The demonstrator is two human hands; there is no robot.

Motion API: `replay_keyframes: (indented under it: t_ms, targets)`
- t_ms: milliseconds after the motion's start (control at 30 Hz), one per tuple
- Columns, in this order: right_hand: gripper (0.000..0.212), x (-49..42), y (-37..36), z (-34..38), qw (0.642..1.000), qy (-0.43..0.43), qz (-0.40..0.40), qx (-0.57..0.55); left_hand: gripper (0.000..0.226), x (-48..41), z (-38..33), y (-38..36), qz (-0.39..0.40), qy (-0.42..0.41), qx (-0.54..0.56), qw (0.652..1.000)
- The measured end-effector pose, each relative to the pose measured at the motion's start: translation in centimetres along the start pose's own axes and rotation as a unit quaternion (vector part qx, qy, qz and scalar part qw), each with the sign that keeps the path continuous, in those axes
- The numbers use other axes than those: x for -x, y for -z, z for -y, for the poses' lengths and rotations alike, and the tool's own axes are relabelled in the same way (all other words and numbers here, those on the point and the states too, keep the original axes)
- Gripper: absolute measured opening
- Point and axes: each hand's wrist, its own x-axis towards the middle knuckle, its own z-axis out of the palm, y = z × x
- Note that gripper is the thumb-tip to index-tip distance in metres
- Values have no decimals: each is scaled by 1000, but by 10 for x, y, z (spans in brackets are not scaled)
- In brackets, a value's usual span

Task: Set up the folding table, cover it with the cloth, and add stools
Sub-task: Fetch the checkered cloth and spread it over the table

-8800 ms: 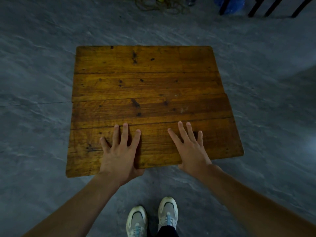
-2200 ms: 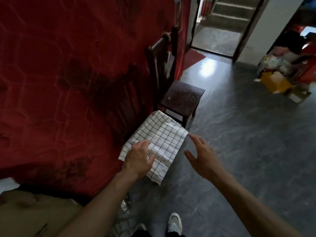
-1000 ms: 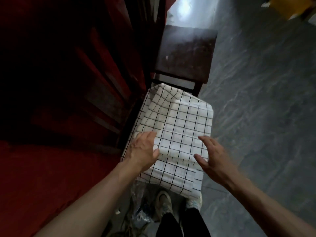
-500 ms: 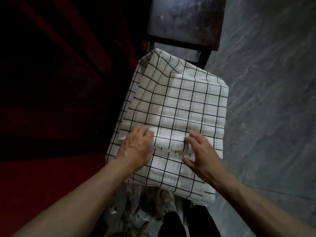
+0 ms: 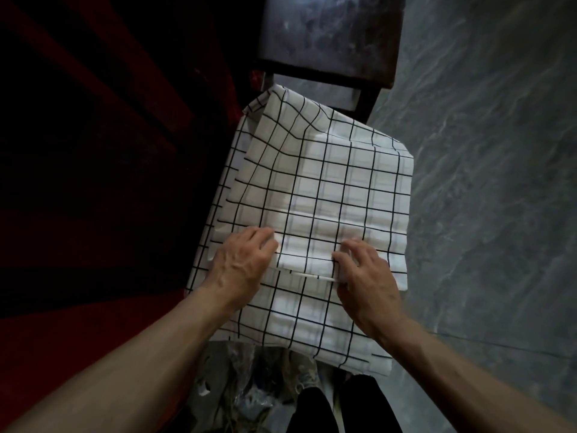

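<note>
A folded white cloth [image 5: 327,182] with a black grid pattern lies on a raised surface that it hides completely. My left hand [image 5: 240,264] rests on its near left part, fingers curled over a folded edge. My right hand [image 5: 365,273] is on the near right part, with fingers and thumb curled round the same folded edge. A dark wooden stool [image 5: 327,35] stands just beyond the cloth. The folding table is out of view.
A dark red wall [image 5: 103,151] runs along the left. Grey marbled floor [image 5: 493,151] stretches to the right. Crumpled plastic and clutter [image 5: 246,392] lie on the floor below the cloth, beside my dark trouser legs [image 5: 337,407].
The camera has dropped closer over the cloth. Both hands have gone from hovering to lying on it, and their fingers now curl onto the folded edge.
</note>
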Motion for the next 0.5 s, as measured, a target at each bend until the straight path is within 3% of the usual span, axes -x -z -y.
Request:
replay_keyframes:
  t_ms: [167,500]
  targets:
    - [16,-3,4,3,1000,-9,-16,-23,22,3,1,0,-41,25,47,998]
    - [18,-4,69,5,989,-66,-92,-96,13,6,-13,72,-135,24,101,985]
